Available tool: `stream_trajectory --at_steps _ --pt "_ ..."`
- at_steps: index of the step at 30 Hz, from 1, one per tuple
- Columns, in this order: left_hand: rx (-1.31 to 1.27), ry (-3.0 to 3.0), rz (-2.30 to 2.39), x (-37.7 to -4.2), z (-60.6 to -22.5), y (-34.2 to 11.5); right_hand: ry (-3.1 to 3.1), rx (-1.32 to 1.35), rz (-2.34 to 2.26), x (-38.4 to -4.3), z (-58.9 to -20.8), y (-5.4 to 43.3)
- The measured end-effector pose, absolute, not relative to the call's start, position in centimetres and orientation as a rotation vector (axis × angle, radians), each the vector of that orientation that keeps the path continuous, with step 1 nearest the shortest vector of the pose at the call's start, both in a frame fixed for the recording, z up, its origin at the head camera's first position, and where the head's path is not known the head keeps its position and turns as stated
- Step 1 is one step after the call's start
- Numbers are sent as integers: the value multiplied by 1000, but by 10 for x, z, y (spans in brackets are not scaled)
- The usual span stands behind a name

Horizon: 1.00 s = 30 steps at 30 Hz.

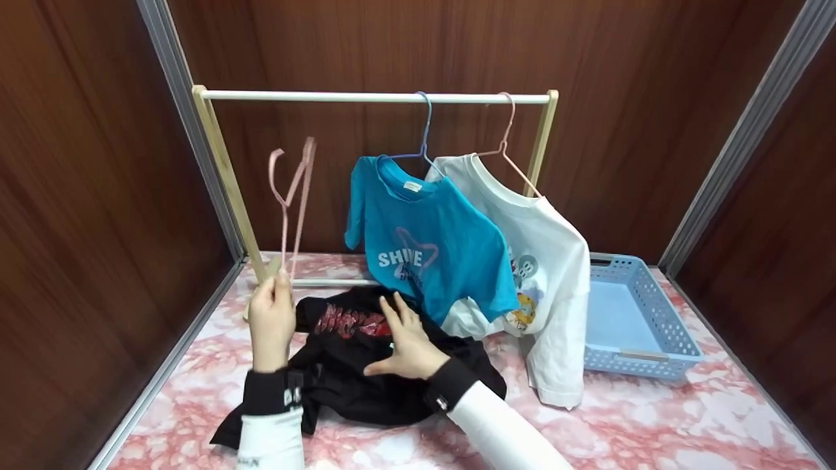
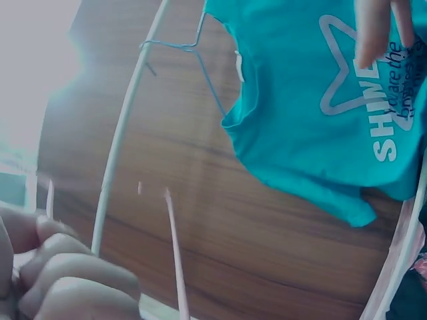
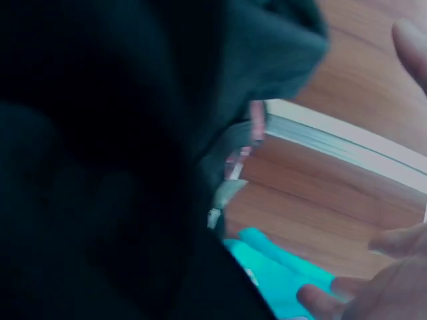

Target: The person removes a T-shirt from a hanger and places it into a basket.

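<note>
While my left hand [image 1: 273,320] grips the pink hanger [image 1: 285,228], long axis upright, the head view shows the black shirt [image 1: 366,395] lower and rightward, beneath my nearer right hand [image 1: 413,346], fingers spread. In the left wrist view, my left hand curls tight. In the right wrist view, the shirt lies beside my parted fingers; contact I cannot tell.

head view forward-down, wrist views close and aslant, blue shirt [image 1: 434,228] in all
</note>
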<state>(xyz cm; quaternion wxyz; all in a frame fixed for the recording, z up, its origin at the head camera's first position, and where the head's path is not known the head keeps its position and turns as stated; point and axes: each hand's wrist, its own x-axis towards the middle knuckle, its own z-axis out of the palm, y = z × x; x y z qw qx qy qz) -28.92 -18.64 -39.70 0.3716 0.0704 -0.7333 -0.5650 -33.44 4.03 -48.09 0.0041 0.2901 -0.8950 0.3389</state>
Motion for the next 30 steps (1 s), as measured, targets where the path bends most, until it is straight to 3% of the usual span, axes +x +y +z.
stream_trajectory --at_steps 18,30 --pt "307 -2087 -1517 -349 -308 -199 -3159 811 572 -347 -511 13" --pt "484 -2135 -1610 -373 -284 -214 -3230 757 400 -346 -514 7"
